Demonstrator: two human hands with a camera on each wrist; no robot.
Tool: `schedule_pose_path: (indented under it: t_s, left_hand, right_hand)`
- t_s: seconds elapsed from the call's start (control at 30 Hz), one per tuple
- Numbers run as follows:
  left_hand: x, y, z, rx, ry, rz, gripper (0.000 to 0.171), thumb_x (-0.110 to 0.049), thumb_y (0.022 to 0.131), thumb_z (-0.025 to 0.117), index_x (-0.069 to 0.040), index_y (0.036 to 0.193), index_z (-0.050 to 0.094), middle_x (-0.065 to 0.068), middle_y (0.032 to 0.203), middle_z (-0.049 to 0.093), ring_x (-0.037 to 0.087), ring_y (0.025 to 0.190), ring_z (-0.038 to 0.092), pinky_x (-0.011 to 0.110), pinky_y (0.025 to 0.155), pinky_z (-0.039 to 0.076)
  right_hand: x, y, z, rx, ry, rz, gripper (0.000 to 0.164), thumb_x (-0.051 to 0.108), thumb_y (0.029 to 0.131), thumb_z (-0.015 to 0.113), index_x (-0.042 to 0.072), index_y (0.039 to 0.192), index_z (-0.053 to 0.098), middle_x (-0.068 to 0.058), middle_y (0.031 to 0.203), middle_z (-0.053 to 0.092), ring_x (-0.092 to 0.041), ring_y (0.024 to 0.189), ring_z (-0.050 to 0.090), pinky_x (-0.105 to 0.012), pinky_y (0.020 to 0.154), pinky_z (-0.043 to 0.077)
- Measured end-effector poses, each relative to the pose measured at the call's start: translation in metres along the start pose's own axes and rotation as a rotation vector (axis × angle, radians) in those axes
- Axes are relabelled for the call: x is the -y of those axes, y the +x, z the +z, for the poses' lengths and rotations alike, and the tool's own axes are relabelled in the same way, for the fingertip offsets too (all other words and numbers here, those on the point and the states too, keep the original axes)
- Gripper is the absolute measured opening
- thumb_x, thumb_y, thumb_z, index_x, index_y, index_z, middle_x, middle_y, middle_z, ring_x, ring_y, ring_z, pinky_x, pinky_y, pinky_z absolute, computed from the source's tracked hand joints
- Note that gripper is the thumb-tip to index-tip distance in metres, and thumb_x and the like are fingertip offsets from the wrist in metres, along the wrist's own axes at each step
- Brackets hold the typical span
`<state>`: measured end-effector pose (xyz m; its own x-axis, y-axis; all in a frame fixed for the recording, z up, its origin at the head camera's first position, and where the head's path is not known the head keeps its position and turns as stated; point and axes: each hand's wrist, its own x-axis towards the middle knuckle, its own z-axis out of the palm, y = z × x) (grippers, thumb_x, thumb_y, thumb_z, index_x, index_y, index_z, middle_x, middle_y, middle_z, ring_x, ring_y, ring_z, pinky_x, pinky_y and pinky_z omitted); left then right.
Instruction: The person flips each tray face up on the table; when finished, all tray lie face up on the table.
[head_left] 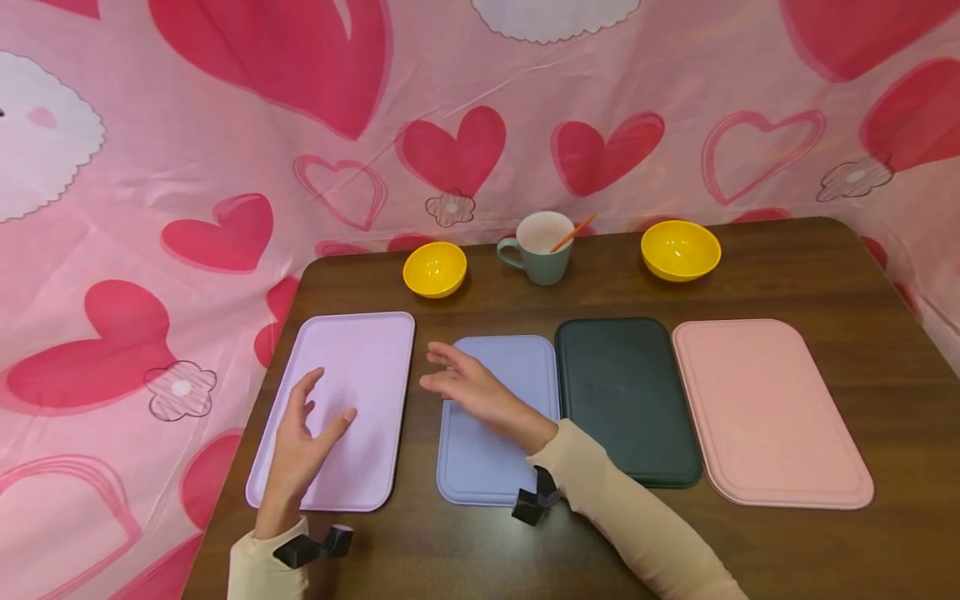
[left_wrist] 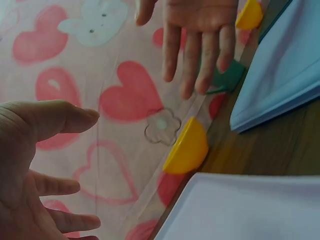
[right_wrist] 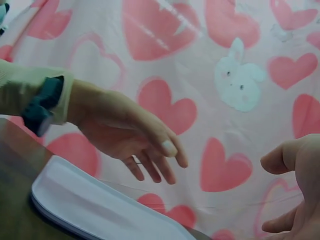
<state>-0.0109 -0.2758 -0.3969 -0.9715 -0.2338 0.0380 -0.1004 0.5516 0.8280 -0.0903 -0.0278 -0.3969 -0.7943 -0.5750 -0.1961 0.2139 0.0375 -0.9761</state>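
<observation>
My left hand (head_left: 300, 450) hovers over the lilac tray (head_left: 367, 417) at the left of the table, thumb and fingers spread apart with nothing between them. Over the blue tray (head_left: 495, 467) my right hand (head_left: 480, 392) reaches in from the right, its fingers extended toward the left and holding nothing. In the left wrist view the right hand (left_wrist: 200, 40) shows its palm with fingers pointing down. The right wrist view has the left hand (right_wrist: 125, 130) above the edge of a pale tray (right_wrist: 100, 205).
A dark green tray (head_left: 626, 400) and a pink tray (head_left: 772, 408) lie to the right. Along the back stand a small yellow bowl (head_left: 435, 271), a mug (head_left: 546, 258) with an orange stick (head_left: 573, 233) in it, and a larger yellow bowl (head_left: 680, 252). A heart-patterned cloth (head_left: 465, 75) hangs behind.
</observation>
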Motion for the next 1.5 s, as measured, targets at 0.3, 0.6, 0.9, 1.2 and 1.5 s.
schedule_pose_path:
  t_s: [0.3,0.6,0.9,1.2,1.5]
  left_hand:
    - [-0.002,-0.020,0.037,0.077,0.064,0.158,0.079,-0.016,0.080,0.077,-0.004,0.148,0.040,0.022,0.157,0.038,0.044,0.144,0.035,0.068,0.113,0.027]
    - [0.001,-0.034,0.069,0.119,0.083,0.316,0.084,-0.014,0.072,0.085,-0.001,0.145,0.044,0.029,0.150,0.043,0.044,0.140,0.039,0.033,0.118,0.030]
    - [-0.002,-0.045,0.088,0.200,0.118,0.306,0.088,-0.020,0.069,0.089,-0.002,0.143,0.044,0.028,0.151,0.041,0.045,0.141,0.038,0.067,0.108,0.033]
    - [0.001,-0.056,0.103,0.283,0.184,0.315,0.096,-0.027,0.066,0.091,0.000,0.145,0.043,0.029,0.153,0.040,0.048,0.141,0.038,0.066,0.105,0.038]
    - [0.007,-0.064,0.112,0.322,0.223,0.279,0.102,-0.027,0.063,0.094,-0.002,0.147,0.040,0.031,0.154,0.035,0.050,0.143,0.032,0.066,0.106,0.037]
  right_hand:
    - [-0.004,-0.008,-0.029,-0.090,-0.091,0.006,0.063,0.018,0.099,0.058,0.007,0.156,0.032,-0.018,0.158,0.039,-0.035,0.135,0.053,-0.053,0.105,0.048]
    - [-0.013,-0.013,-0.057,-0.190,-0.309,-0.012,0.064,0.028,0.097,0.062,0.012,0.154,0.037,-0.018,0.155,0.044,-0.034,0.137,0.052,-0.050,0.110,0.046]
    - [-0.022,-0.017,-0.081,-0.285,-0.591,-0.106,0.063,0.026,0.094,0.063,0.004,0.149,0.042,-0.020,0.154,0.044,-0.039,0.137,0.050,-0.055,0.112,0.041]
    - [-0.036,-0.020,-0.100,-0.329,-0.765,-0.157,0.064,0.023,0.092,0.064,-0.001,0.148,0.042,-0.026,0.158,0.036,-0.045,0.149,0.030,-0.065,0.119,0.023]
    - [-0.042,-0.022,-0.110,-0.335,-0.891,-0.192,0.060,0.020,0.092,0.065,-0.002,0.144,0.046,-0.026,0.152,0.044,-0.049,0.144,0.034,-0.063,0.117,0.029]
